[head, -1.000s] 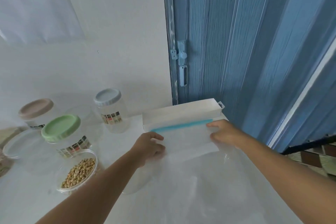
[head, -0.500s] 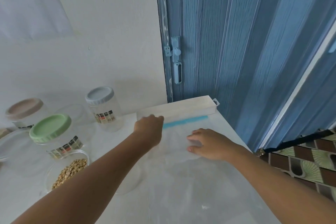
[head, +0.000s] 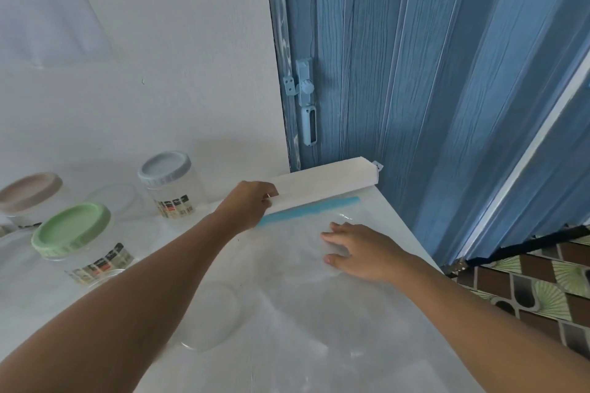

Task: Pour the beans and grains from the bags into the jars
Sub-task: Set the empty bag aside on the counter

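On the white tabletop (head: 287,344) a clear lid (head: 209,316) lies nearest. Beyond it the right hand (head: 357,252) rests flat, fingers straight, on a clear bag (head: 297,242) with a blue zip strip (head: 308,210). The left hand (head: 247,207) curls its grip at the strip's left end, beside a white box (head: 325,185). To the left stand 3 lidded jars: green (head: 71,230), grey (head: 166,169), pink (head: 30,191).
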A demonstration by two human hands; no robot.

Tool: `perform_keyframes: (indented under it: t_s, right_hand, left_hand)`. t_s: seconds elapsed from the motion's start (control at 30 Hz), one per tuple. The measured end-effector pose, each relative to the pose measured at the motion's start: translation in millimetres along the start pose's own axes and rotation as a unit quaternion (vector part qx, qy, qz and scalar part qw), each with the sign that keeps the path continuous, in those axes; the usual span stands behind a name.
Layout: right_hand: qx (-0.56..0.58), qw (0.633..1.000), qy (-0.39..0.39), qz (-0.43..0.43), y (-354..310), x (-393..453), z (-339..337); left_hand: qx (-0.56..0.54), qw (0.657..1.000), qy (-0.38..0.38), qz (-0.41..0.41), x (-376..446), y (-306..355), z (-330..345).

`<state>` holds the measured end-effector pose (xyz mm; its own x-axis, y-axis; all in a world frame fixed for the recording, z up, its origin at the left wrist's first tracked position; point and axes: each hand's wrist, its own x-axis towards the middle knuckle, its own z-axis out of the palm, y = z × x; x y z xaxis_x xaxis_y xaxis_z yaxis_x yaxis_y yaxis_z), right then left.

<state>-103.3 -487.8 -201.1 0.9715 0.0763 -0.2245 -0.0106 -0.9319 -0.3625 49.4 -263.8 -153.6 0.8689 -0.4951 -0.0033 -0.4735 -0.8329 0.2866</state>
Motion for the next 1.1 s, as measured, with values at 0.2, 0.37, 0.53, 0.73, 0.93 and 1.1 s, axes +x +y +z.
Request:
perform_keyframes:
  t_s: [0.2, 0.37, 0.53, 0.73, 0.93, 1.1]
  right_hand:
    - [0.012, 1.000, 0.010, -0.006, 2, 12, -1]
    - [0.072, 0.997, 0.026, 0.000, 5, 8, 2]
    - [0.060, 0.997, 0.045, -0.005, 2, 2, 0]
    - [0.038, 0.999, 0.033, -0.014, -11, -21, -10]
    - [-0.022, 0.997, -0.075, -0.002, -13, -56, 4]
    - [-0.072, 0.997, -0.034, -0.012, -3, -64, 43]
  left_hand:
    - [0.011, 1.000, -0.004, 0.010, -12, -3, 10]
    - [0.013, 1.000, -0.019, -0.003, -19, -4, 26]
    - [0.008, 0.999, -0.031, -0.014, -25, -3, 30]
    - [-0.020, 1.000, -0.008, -0.011, -67, 26, 20]
    - [-0.092, 0.983, -0.146, 0.064, -169, 54, 37]
    - [0.027, 0.979, -0.178, 0.091, -179, 46, 80]
